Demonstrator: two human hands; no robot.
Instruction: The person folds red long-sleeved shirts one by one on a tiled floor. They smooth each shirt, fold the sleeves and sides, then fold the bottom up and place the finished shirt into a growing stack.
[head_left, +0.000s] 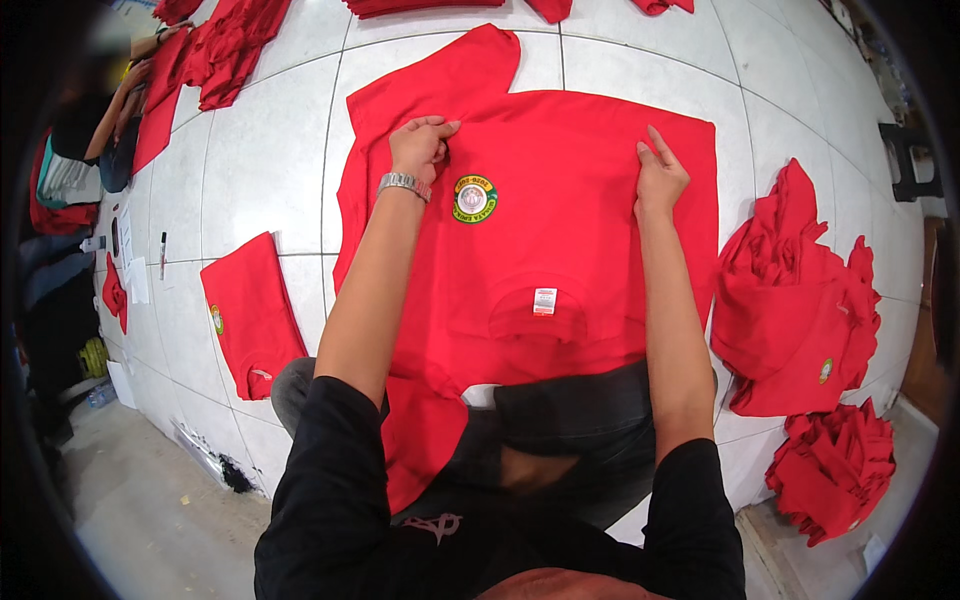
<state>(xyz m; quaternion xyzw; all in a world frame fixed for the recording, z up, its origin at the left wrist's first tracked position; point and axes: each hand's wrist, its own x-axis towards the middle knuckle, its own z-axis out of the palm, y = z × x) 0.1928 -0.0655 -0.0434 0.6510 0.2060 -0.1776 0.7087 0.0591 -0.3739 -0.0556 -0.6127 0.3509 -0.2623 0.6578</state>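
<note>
A red T-shirt (547, 225) lies spread on the white tiled floor before me, its collar toward my lap. It bears a round green and yellow emblem and a white neck label. My left hand (421, 148), with a metal watch at the wrist, pinches red cloth at the shirt's far left part. Over the right part, my right hand (660, 172) has its index finger and thumb raised and apart; whether it touches the cloth is hard to tell. More red cloth with a sleeve extends at the left, beneath or beside the shirt; which one I cannot tell.
A folded red shirt (253, 315) lies at the left. Crumpled red shirts (787, 307) are heaped at the right, with another heap (832, 472) below. A marker (163, 255) and papers lie far left. At the upper left another person's hands touch red cloth. A stack (424, 6) of red cloth stands at the top.
</note>
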